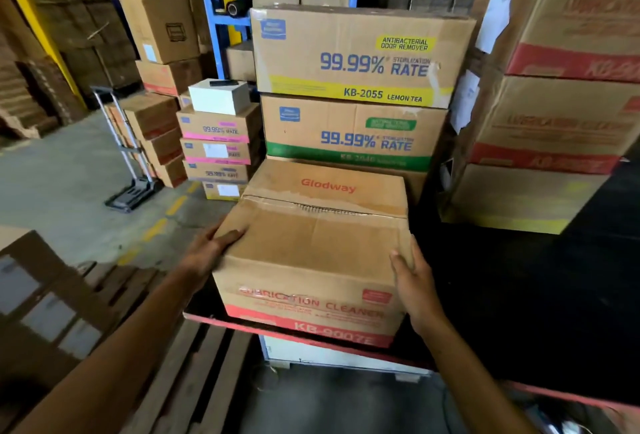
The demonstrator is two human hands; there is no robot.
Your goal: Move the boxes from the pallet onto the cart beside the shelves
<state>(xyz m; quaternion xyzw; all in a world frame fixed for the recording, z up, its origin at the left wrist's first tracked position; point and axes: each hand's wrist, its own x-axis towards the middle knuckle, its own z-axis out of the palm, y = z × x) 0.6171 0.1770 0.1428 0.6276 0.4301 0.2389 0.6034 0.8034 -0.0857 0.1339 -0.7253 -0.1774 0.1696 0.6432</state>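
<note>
Right stack of boxes point(561, 94) cut off (print blurred); cart deck point(519, 295) dark.

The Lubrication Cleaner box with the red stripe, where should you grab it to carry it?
Probably by its two short side walls, low down, one hand from each side. The Lubrication Cleaner box is wide and flat-topped with no handles showing, and the left hand and right hand already press its opposite sides.
</note>
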